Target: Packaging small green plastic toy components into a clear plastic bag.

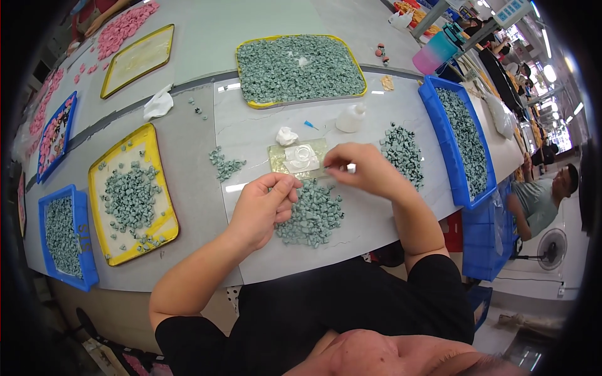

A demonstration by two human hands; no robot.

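Observation:
My left hand [264, 208] is closed in a pinch above the near edge of a heap of small grey-green pieces [311, 216]; whatever its fingertips hold is hidden. My right hand [359, 168] has its fingers curled together at the right edge of a translucent greenish plate [276, 164], on something too small to make out. On that plate lies a white sheet with a small clear round dish [303, 154]. Just beyond are a crumpled white tissue [287, 136], a blue-hubbed dispensing needle [310, 125] and a white squeeze bottle [350, 118].
Smaller piles of pieces lie left [224, 164] and right [402, 154]. A yellow-rimmed tray [301, 69] full of pieces sits at the back, another yellow tray [169, 219] at left. Blue bins [448, 141] [88, 238] flank the table. A teal-pink bottle [439, 49] stands back right.

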